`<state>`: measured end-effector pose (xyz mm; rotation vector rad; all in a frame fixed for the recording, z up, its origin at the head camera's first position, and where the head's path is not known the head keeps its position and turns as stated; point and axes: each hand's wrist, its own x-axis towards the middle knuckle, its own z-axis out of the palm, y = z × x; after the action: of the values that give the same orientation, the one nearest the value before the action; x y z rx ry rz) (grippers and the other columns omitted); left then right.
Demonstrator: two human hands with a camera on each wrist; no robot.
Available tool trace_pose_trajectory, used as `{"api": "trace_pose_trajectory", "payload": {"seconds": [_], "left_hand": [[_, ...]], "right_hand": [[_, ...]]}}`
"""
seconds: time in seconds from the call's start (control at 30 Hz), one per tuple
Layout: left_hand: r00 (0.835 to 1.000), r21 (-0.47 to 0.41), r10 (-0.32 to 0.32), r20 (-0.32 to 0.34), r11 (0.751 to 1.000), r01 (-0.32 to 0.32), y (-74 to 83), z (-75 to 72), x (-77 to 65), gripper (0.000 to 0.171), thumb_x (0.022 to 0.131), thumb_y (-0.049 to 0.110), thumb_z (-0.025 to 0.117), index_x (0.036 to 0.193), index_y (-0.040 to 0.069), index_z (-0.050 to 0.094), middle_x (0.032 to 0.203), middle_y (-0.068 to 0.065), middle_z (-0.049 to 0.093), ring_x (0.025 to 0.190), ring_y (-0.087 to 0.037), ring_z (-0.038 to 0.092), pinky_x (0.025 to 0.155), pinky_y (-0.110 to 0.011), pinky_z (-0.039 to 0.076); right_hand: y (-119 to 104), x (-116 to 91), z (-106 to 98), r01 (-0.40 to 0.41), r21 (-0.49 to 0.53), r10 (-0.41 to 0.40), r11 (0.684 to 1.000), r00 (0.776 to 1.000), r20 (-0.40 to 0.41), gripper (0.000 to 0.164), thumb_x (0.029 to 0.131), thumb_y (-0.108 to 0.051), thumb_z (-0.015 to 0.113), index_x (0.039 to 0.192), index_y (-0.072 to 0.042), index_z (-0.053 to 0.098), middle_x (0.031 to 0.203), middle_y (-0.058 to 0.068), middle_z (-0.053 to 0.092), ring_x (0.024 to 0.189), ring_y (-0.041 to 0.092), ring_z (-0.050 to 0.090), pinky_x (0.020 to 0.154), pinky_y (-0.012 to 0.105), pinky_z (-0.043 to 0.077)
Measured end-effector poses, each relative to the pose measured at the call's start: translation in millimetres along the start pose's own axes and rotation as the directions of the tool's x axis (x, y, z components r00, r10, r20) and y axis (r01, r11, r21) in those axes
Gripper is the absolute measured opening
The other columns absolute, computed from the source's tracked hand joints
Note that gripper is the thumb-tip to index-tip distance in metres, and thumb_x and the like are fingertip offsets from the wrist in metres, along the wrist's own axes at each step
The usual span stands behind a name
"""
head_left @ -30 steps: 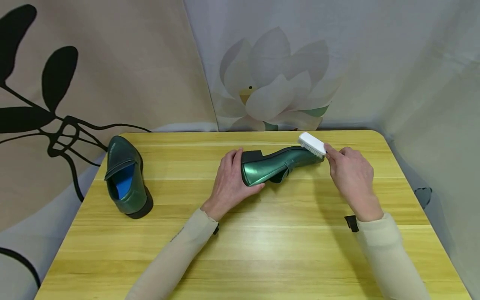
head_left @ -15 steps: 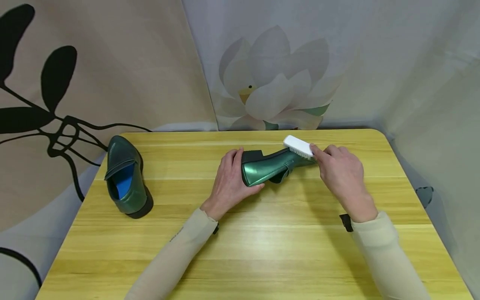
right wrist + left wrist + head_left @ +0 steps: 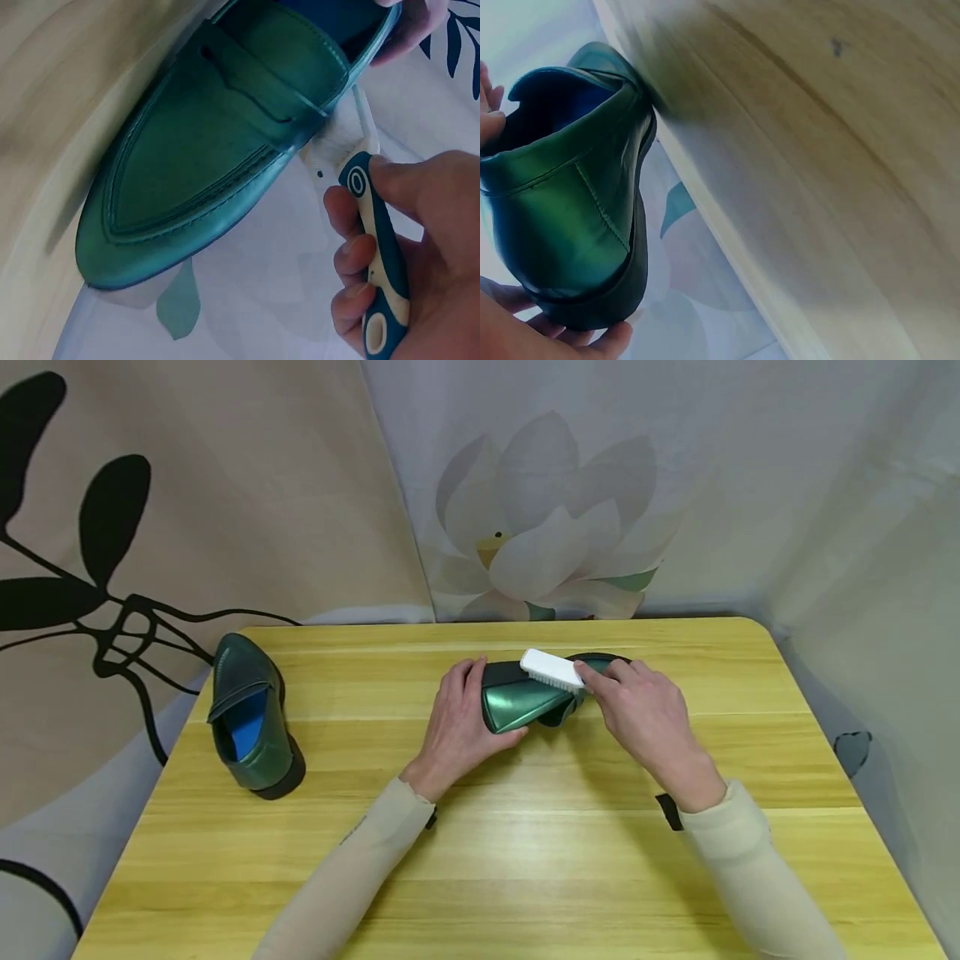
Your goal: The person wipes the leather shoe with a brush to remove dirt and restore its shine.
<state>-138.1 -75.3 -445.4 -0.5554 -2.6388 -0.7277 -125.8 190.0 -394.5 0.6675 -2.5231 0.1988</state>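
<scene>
A green shoe (image 3: 517, 703) is held tipped on its side at the middle of a pale wooden surface (image 3: 525, 868), heel to the left, toe to the right, dark sole turned toward the far edge. Whether it touches the wood beneath, I cannot tell from here.

The left hand (image 3: 461, 718) grips the heel end, fingers behind it and thumb on the near side, by the opening. The right hand (image 3: 645, 710) grasps a brush (image 3: 551, 667), its fingers wrapped round the handle. The white head lies over the shoe near the heel block, bristles facing down; how firmly they press is not clear.

The step in hand looks like brushing the sole and side of the shoe. The next move, I judge, calls for a steady left hand and a stroke of the brush along the shoe, then a turn to bring other faces up.

Both arms reach forward in cream sleeves (image 3: 757, 868), the left forearm slanting in to the right, the right one to the left, so the hands meet the work from opposite ends.

A second shoe (image 3: 261, 745) stands upright at the surface's left end, untouched, showing a blue inside.
</scene>
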Motion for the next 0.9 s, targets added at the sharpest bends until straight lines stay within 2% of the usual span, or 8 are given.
{"api": "trace_pose_trajectory", "payload": {"seconds": [0.17,0.27,0.43,0.63,0.77,0.9], "left_hand": [[1.0,-0.011,0.014,-0.013,1.0,-0.014,0.0,-0.1,1.2,0.109,0.071,0.053,0.091,0.15,-0.003,0.042,0.14,-0.023,0.047,0.121,-0.036,0.05,0.101,-0.048,0.048],[1.0,-0.024,0.002,-0.006,1.0,-0.002,-0.6,0.1,0.9,0.108,0.071,0.052,0.091,0.15,-0.003,0.042,0.14,-0.023,0.046,0.121,-0.035,0.05,0.1,-0.048,0.048],[1.0,-0.047,-0.018,-0.002,0.999,0.018,-1.1,0.2,1.2,0.108,0.072,0.052,0.091,0.151,-0.002,0.041,0.141,-0.022,0.046,0.121,-0.035,0.049,0.101,-0.049,0.048],[1.0,-0.045,-0.012,0.003,0.999,0.012,-0.3,-0.7,1.4,0.109,0.071,0.052,0.092,0.151,-0.003,0.041,0.14,-0.022,0.046,0.121,-0.036,0.049,0.102,-0.048,0.047],[1.0,-0.047,-0.015,0.008,0.999,0.016,-0.4,-1.0,0.9,0.11,0.071,0.052,0.092,0.152,-0.003,0.041,0.141,-0.023,0.046,0.121,-0.036,0.049,0.103,-0.048,0.047],[1.0,-0.044,-0.011,0.011,0.999,0.012,-1.2,-2.2,0.3,0.11,0.071,0.051,0.092,0.152,-0.003,0.041,0.141,-0.023,0.045,0.122,-0.036,0.049,0.102,-0.049,0.047]], "right_hand": [[11.9,-5.4,-5.2,-0.101,-0.002,0.101,0.995,0.994,0.028,0.034,0.093,-0.014,0.078,0.127,-0.018,0.076,0.082,0.01,0.065,0.067,0.03,0.055,0.051,0.04,0.043],[16.6,-7.8,-7.5,-0.128,0.022,0.127,0.991,0.991,0.05,0.035,0.093,-0.013,0.077,0.128,-0.017,0.076,0.082,0.01,0.064,0.069,0.03,0.056,0.051,0.041,0.044],[8.6,-5.0,-6.1,-0.067,0.113,0.057,0.991,0.994,0.097,0.034,0.097,-0.014,0.074,0.13,-0.017,0.074,0.082,0.007,0.061,0.072,0.028,0.057,0.051,0.04,0.046],[-6.0,2.3,-5.6,0.032,0.151,-0.045,0.988,0.996,0.083,0.033,0.097,-0.017,0.074,0.13,-0.017,0.075,0.08,0.006,0.059,0.07,0.025,0.053,0.055,0.037,0.045],[-0.6,0.4,-8.8,0.015,0.129,-0.027,0.992,0.995,0.096,0.034,0.096,-0.016,0.076,0.13,-0.018,0.075,0.08,0.005,0.06,0.068,0.024,0.053,0.053,0.036,0.044],[16.3,-6.3,-13.0,-0.076,0.071,0.066,0.995,0.99,0.127,0.035,0.096,-0.013,0.075,0.13,-0.018,0.075,0.081,0.007,0.062,0.068,0.027,0.055,0.052,0.038,0.044]]}}
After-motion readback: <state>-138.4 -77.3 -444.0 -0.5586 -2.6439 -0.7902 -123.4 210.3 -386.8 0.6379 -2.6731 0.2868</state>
